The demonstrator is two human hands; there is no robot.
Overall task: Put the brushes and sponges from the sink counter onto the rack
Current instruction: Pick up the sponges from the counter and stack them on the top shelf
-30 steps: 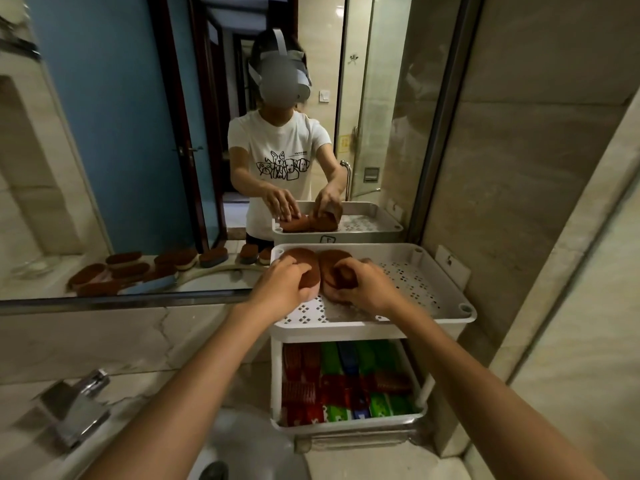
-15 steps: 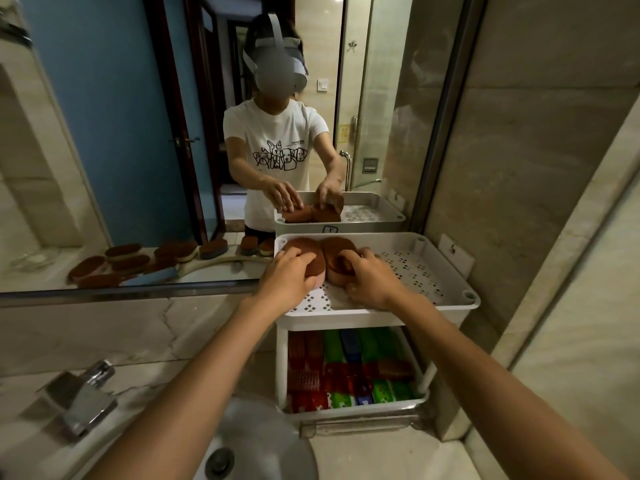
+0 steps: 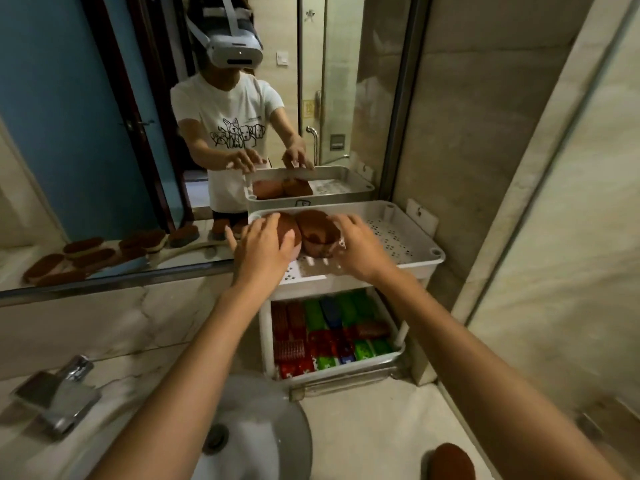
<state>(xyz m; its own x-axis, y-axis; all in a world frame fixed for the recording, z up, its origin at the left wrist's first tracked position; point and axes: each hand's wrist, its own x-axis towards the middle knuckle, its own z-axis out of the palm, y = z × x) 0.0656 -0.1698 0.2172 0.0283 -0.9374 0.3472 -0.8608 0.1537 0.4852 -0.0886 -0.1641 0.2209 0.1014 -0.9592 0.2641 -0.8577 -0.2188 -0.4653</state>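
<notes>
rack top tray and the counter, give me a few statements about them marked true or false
1. Two brown brushes lie side by side at the left end of the rack's top tray. True.
2. The left hand grips a brush lifted clear of the tray. False: its fingers are spread open above the left brush, which rests in the tray.
3. The right hand is open, fingers spread. True.
4. The lower tray is bare. False: it holds red, green and blue items packed in rows.
5. One brown brush remains on the counter right of the sink basin. True.
</notes>
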